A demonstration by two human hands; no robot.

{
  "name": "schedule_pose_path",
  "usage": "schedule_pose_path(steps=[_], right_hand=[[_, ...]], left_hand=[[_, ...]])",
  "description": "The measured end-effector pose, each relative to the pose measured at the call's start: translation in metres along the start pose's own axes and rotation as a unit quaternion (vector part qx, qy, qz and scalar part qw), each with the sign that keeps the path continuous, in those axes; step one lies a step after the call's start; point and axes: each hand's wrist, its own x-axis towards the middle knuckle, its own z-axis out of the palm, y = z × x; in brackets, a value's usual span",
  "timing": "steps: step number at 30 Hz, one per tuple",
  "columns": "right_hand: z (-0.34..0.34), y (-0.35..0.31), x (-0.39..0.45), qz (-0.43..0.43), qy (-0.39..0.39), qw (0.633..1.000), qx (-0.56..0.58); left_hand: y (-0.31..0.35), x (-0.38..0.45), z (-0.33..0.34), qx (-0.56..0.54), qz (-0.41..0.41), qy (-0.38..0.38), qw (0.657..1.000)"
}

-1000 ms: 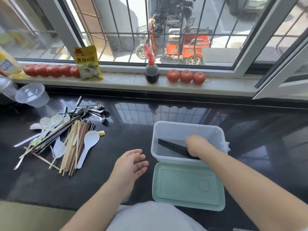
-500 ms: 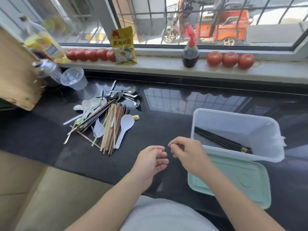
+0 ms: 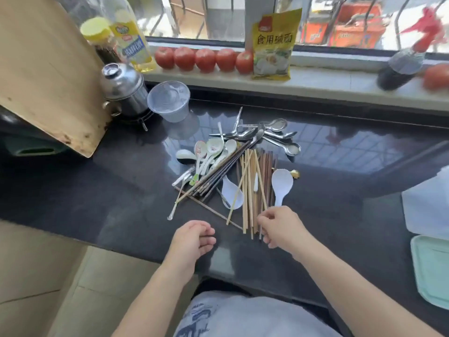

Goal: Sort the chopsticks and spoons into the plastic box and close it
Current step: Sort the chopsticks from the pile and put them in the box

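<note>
A mixed pile lies on the black counter [image 3: 97, 190]. It holds light wooden chopsticks [image 3: 250, 190], dark brown chopsticks [image 3: 267, 171], black chopsticks [image 3: 218, 171], two white plastic spoons [image 3: 281, 183], patterned ceramic spoons [image 3: 213, 147] and metal spoons [image 3: 274, 132]. My right hand [image 3: 279, 224] is at the near ends of the wooden chopsticks, with bent fingertips touching them; the chopsticks lie flat. My left hand [image 3: 192, 237] hovers loosely curled and holds nothing, just left of the pile's near end. The clear plastic box [image 3: 425, 210] and its mint-green lid [image 3: 432, 268] are cut off at the right edge.
A wooden cutting board [image 3: 43, 69] leans at the far left beside a steel pot [image 3: 124, 88] and a clear plastic tub [image 3: 168, 100]. On the window sill stand tomatoes [image 3: 206, 59], a yellow bag [image 3: 273, 45], an oil bottle [image 3: 131, 37] and a dark spray bottle [image 3: 401, 66].
My right hand left the box, where the black chopsticks stayed, and moved left to the pile's near end. My view swung left, so the box is now at the right edge.
</note>
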Motion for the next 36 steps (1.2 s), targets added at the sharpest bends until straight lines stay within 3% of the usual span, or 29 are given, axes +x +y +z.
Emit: schedule_pose_path(steps=[3,10,13,18,21,24,27,28,30,32,36], right_hand=[[0.069,-0.059,0.025,0.058,-0.016,0.994,0.095],[0.137,-0.120,0.097,0.178,0.168,0.950,0.194],[0.141,-0.120,0.099,0.183,0.214,0.936,0.211],[0.134,-0.113,0.038,0.097,0.196,0.947,0.234],[0.141,-0.106,-0.021,-0.020,0.152,0.983,0.099],[0.158,-0.119,-0.043,-0.114,0.053,0.991,-0.036],[0.165,-0.133,-0.033,-0.152,-0.007,0.987,-0.048],[0.162,-0.133,-0.023,-0.144,0.021,0.988,-0.046],[0.150,-0.122,0.008,-0.101,0.149,0.976,-0.125],[0.137,-0.107,0.038,-0.059,0.240,0.929,-0.276],[0.126,-0.094,0.072,-0.064,0.219,0.865,-0.448]], left_hand=[[0.026,0.036,-0.064,0.029,-0.010,-0.003,1.000],[0.082,0.054,-0.125,0.038,0.015,-0.053,0.998],[0.084,0.051,-0.129,0.041,-0.001,-0.094,0.995],[0.082,0.046,-0.129,0.078,-0.005,-0.153,0.985],[0.088,0.045,-0.118,0.050,-0.020,-0.193,0.980],[0.098,0.039,-0.099,-0.051,-0.059,-0.253,0.964],[0.103,0.039,-0.093,-0.100,-0.017,-0.236,0.967],[0.104,0.042,-0.098,-0.115,-0.004,-0.204,0.972],[0.105,0.054,-0.116,-0.148,0.002,-0.132,0.980],[0.103,0.064,-0.138,-0.181,-0.013,-0.089,0.979],[0.098,0.060,-0.156,-0.195,-0.051,-0.102,0.974]])
